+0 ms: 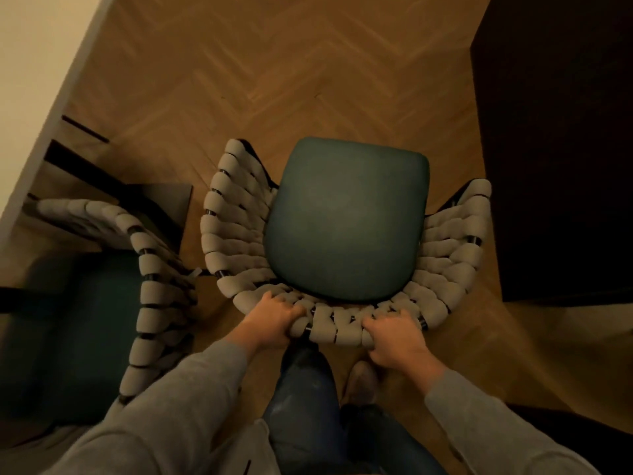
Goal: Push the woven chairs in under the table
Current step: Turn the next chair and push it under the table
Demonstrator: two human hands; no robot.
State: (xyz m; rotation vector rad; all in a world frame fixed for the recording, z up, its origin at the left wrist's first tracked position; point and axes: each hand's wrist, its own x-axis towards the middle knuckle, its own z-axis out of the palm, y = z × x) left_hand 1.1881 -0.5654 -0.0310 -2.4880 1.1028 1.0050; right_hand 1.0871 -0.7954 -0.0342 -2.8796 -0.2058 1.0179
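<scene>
While both arms reach forward and down in grey sleeves, the left hand [274, 318] and the right hand [397, 341] sit on the curved back rim of a woven chair [236, 234], one at about 7 o'clock of the seat and the other at about 5 o'clock. The fingers of each hand are curled over the rim and clamped on the padded weave, knuckles up and wrists bent down. The chair stands on the herringbone wood floor [274, 63] at the picture's middle, directly ahead of the hands. Its shell is thick pale cord looped round a dark frame, puffy and ribbed, cupping a smooth, rounded teal seat cushion [346, 217]. A second woven chair [150, 303] of the same make stands at 9 o'clock, just beside the first, near the pale tabletop [41, 97] that runs along the upper left. A dark cabinet [555, 149] fills 3 o'clock. Blue jeans [301, 406] show at 6 o'clock.
</scene>
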